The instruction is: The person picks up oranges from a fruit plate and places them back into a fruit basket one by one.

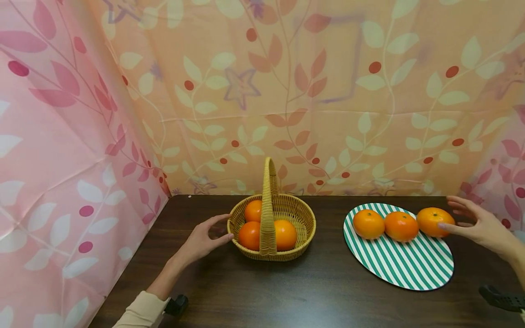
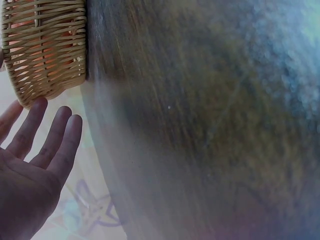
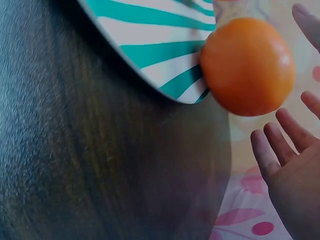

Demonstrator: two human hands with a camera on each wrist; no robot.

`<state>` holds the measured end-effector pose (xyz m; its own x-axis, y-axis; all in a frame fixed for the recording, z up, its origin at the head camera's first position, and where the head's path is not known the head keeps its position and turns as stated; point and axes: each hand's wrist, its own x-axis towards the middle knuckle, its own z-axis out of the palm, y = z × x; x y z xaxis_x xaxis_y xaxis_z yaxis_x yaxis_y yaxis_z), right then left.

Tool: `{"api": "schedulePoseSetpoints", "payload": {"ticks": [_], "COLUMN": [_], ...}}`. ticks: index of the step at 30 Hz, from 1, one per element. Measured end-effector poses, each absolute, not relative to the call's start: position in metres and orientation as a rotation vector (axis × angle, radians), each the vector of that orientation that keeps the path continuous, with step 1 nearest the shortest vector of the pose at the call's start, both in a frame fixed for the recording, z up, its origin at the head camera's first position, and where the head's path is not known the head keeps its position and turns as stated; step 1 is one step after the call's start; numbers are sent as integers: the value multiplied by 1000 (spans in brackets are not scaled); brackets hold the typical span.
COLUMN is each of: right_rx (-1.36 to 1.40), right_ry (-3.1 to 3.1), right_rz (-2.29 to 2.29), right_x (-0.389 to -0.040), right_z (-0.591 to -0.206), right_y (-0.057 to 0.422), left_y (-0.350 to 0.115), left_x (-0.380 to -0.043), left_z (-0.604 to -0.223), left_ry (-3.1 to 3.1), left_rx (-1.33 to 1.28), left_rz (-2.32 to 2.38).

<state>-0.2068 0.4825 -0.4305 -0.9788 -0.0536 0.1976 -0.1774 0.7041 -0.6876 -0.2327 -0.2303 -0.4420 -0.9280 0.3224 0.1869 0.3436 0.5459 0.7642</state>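
A wicker basket (image 1: 268, 228) with a tall arched handle stands at the middle back of the table, with three oranges (image 1: 285, 235) inside. My left hand (image 1: 202, 239) is at its left rim, thumb and fingers spread; in the left wrist view the fingers (image 2: 60, 132) look straight beside the basket wall (image 2: 47, 50). To the right, three more oranges sit in a row on a green-and-white striped oval mat (image 1: 430, 271). My right hand (image 1: 486, 230) is spread around the right side of the rightmost orange (image 1: 434, 221), its thumb close to the fruit; contact is unclear.
The left orange (image 1: 368, 223) and middle orange (image 1: 401, 226) sit close together on the mat. The dark wooden table (image 1: 287, 291) ends at a patterned cloth backdrop (image 1: 295, 114); a pink cloth (image 1: 61, 182) hangs on the left side.
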Motion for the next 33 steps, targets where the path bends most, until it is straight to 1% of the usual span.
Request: {"api": "schedulePoseSetpoints", "payload": {"ticks": [7,11,19,27,33], "right_rx": [161,141,143,31,71], "right_ry": [-2829,-2880,-2846,-2815,-2733], "right_rz": [1169,1095,1079,1017,1036], "right_x": [-212,-212,-213,-208,-202], "right_z": [-438,-440,-446,-439,-432], "right_y": [487,488,491,492,491], "left_y": [-230,-230,-230,-230,-231], "left_x": [-233,-233,-233,-233,-234], "left_z": [-442,-442,-442,-443,-444], "left_ry": [-2743,-2748,-2755,-2752,-2742], "left_rx": [-587,-586,-574,-579,-581], "left_rz": [-1363,-1360,-1362,-1363,-1364]}}
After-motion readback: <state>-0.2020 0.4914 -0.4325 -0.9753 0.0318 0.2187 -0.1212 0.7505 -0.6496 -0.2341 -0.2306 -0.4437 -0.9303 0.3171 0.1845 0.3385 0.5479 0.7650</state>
